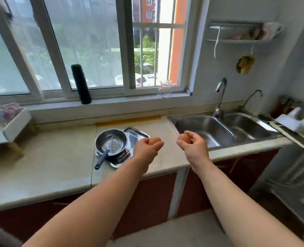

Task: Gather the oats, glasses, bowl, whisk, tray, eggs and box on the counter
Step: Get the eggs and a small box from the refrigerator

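Observation:
My left hand [147, 148] is closed around a brown egg [155, 140], just right of the steel tray [138, 133]. A second brown egg [184, 137] sits in my right hand [194, 144], held above the counter near the sink's left edge. On the tray stands a steel bowl [101, 139]. Inside the bowl lies a whisk [104, 154] whose blue handle sticks out over the tray's front edge. A clear glass [165, 88] stands on the window sill at the right.
A double steel sink [218, 129] with two taps fills the right of the counter. A black flask [81, 84] stands on the sill. A white rack [14, 123] with glassware sits at the left. A dish rack [293, 127] borders the sink's right.

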Motion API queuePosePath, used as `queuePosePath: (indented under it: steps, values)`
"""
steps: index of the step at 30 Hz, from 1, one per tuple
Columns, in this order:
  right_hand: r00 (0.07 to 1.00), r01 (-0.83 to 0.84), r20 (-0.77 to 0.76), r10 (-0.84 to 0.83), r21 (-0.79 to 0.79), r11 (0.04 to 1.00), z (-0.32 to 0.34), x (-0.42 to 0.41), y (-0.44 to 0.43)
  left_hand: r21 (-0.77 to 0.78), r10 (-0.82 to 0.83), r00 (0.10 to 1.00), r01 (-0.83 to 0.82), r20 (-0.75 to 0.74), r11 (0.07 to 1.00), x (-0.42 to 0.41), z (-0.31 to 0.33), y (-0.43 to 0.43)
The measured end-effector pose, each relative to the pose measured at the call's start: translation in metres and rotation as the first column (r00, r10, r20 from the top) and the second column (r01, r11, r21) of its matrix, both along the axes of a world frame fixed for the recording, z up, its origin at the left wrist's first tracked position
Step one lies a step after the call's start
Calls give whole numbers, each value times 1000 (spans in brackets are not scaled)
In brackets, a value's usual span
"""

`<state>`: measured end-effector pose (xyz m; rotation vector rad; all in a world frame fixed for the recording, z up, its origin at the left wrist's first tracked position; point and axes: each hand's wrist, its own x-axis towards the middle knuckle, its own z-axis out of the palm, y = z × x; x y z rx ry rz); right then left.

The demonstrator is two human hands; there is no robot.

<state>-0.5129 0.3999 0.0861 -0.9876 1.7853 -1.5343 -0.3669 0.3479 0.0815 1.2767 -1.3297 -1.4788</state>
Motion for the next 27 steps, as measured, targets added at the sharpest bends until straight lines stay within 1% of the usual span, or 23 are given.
queuePosePath:
  steps: [2, 4, 8, 10, 13, 17, 20, 23, 25, 27]
  values:
    - [999, -34, 20, 34, 17, 999, -6, 14, -34, 26, 10, 1000, -10, -11, 1000, 17, -3, -29]
    - [998, -47, 44, 46, 11, 999, -10, 19, -43, 58, 14, 999, -12, -37, 998, 24, -4, -36]
    - [993, -108, 47, 105, 73, 991, -27, 25, -97, 102, 55, 998, -52, -23, 993, 38, -22, -82]
    - [991, -127, 45, 123, 103, 987, -35, 22, -119, 108, 73, 997, -73, 8, 991, 39, -31, -99]
    - [986, -165, 45, 160, 153, 974, -49, 15, -153, 116, 115, 988, -127, 105, 985, 35, -44, -125]
    - [972, -232, 37, 230, 237, 943, -72, -2, -204, 137, 125, 982, -144, 143, 980, 22, -62, -167]
    - [953, -297, 33, 302, 313, 902, -90, -14, -241, 112, 164, 954, -197, 252, 974, 10, -75, -198]
    - [934, -339, 16, 358, 361, 869, -108, -22, -271, 31, 183, 909, -210, 374, 977, 0, -92, -225]
    - [924, -353, 2, 383, 390, 851, -119, -23, -286, -55, 161, 842, -156, 515, 986, -3, -100, -240]
    - [913, -364, -12, 407, 427, 828, -130, -21, -299, -107, 131, 764, -82, 632, 991, -4, -108, -255]
